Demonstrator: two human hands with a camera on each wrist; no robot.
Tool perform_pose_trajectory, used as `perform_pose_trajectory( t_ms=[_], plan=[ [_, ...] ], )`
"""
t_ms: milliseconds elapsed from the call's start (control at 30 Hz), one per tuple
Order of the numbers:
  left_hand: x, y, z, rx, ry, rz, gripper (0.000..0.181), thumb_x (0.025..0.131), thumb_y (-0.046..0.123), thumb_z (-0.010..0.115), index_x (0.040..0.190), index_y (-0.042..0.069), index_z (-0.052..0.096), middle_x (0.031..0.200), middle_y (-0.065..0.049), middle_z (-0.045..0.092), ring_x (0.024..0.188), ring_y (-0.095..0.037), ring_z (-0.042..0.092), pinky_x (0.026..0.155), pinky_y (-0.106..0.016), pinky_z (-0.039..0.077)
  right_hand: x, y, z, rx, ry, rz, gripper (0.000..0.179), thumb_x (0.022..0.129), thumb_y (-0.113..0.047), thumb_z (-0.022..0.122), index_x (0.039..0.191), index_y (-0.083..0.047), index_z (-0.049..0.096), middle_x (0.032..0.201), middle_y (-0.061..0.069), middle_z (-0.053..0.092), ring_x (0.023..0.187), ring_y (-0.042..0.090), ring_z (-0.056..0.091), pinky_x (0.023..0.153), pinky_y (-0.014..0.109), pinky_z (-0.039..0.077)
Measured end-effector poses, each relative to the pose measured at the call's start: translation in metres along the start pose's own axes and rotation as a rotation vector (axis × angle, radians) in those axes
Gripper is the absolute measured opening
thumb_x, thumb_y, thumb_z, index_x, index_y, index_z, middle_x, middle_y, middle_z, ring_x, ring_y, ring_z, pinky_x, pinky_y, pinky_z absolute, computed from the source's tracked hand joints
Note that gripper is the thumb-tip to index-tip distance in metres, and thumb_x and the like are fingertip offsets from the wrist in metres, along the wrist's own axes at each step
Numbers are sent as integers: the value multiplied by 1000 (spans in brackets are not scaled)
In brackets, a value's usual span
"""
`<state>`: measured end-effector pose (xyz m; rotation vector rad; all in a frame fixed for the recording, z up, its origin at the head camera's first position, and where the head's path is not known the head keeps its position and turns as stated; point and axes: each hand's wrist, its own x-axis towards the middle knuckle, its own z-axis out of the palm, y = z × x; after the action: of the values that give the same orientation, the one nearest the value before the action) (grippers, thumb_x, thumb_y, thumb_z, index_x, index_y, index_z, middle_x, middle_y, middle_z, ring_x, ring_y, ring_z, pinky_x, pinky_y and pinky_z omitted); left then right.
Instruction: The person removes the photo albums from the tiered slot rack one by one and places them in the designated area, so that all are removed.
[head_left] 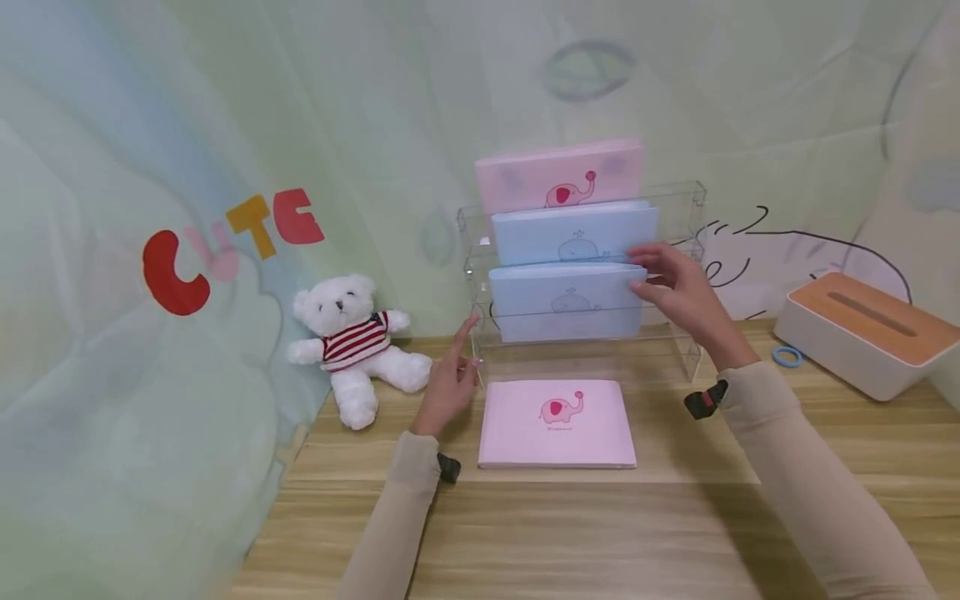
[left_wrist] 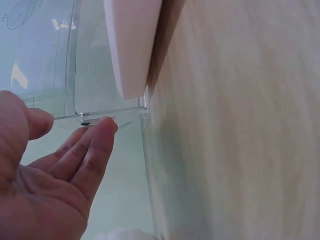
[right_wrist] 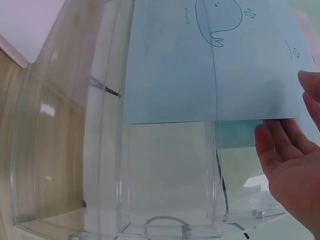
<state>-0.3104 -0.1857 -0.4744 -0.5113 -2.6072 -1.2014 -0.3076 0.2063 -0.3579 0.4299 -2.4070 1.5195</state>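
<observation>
Front blue booklet: the whale-printed front blue booklet [head_left: 525, 300] stands upright in the lowest filled tier of the clear rack [head_left: 678, 208], between the two hands, its right edge in the right hand and its left edge near the left hand
Right hand: the right hand [head_left: 678, 283] grasps the front blue booklet near its upper right corner, thumb on the near side and fingers tucked behind, as the right wrist view shows
Left hand: the left hand [head_left: 450, 387] holds nothing; its index finger points up along the rack's left side, fingertips at the clear panel, the other fingers loosely bent
Rear blue booklet: a matching rear blue booklet [head_left: 528, 235] stands one tier higher, just behind the right hand's fingers
Rear pink booklet: the elephant-printed rear pink booklet [head_left: 517, 175] stands highest, farther back than both hands
Flat pink booklet: the flat pink booklet [head_left: 517, 442] lies on the desk [head_left: 600, 533] before the rack, between the forearms
Left side: a white teddy bear [head_left: 356, 342] in a striped shirt sits beyond the left hand
Right side: a blue ring [head_left: 776, 357] lies beside a white box [head_left: 847, 350] with a brown slotted lid
</observation>
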Motion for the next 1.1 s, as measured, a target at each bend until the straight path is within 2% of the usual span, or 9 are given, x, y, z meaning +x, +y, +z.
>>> perform_pose_trajectory(
  t_ms=[67, 200, 400, 533, 667, 767, 900, 1100],
  plan=[
    [0, 0, 0, -5, -1, -1, 78, 111, 8, 52, 167, 54, 24, 78, -19, 76, 59, -10, 63, 64, -32, 52, 4, -2, 0, 24, -43, 1, 47, 104, -10, 67, 150, -10, 57, 151, 19, 63, 131, 32, 62, 100, 14, 48],
    [0, -2, -1, -9, 1, 2, 78, 111, 8, 52, 167, 54, 24, 78, -19, 76, 59, -10, 63, 63, -31, 53, 12, -2, 3, 55, -113, 2, 46, 103, -7, 69, 148, -11, 60, 152, 17, 63, 131, 32, 64, 98, 14, 51],
    [0, -4, 0, -11, -2, 17, 77, 111, 9, 53, 167, 54, 24, 76, -17, 76, 57, -9, 62, 65, -31, 54, 16, 4, 10, 69, -147, 20, 40, 103, -5, 68, 142, -10, 67, 157, 9, 57, 134, 29, 60, 102, 27, 54],
    [2, -4, 0, -1, 0, 32, 77, 111, 9, 53, 167, 53, 25, 74, -15, 75, 57, -8, 63, 64, -31, 54, 15, 10, 15, 85, -150, 45, 39, 104, -3, 65, 142, -12, 68, 159, 7, 56, 140, 29, 57, 113, 45, 54],
    [2, -5, 0, 7, 1, 34, 76, 111, 9, 52, 167, 53, 24, 75, -15, 76, 57, -8, 63, 64, -31, 53, 14, 16, 21, 114, -115, 56, 41, 105, 2, 60, 141, -12, 69, 160, 6, 55, 148, 27, 51, 123, 56, 45],
    [3, -4, 0, 9, 0, 33, 77, 111, 9, 53, 167, 52, 24, 75, -16, 76, 56, -8, 62, 63, -30, 53, 13, 17, 26, 113, -63, 51, 41, 104, 6, 57, 140, -10, 70, 158, 7, 58, 149, 24, 49, 125, 54, 44],
    [2, -4, 0, 7, -3, 29, 77, 111, 8, 54, 168, 51, 24, 75, -17, 75, 55, -8, 61, 63, -29, 52, 13, 16, 32, 109, 14, 63, 42, 103, 8, 55, 136, -8, 73, 154, 7, 63, 145, 21, 55, 120, 48, 49],
    [1, -3, -1, 1, -5, 17, 77, 111, 8, 53, 168, 52, 24, 77, -17, 76, 57, -10, 63, 64, -30, 54, 14, 15, 37, 166, 92, 155, 41, 104, 6, 54, 135, -12, 74, 158, 4, 58, 143, 24, 55, 121, 53, 48]
  ],
)
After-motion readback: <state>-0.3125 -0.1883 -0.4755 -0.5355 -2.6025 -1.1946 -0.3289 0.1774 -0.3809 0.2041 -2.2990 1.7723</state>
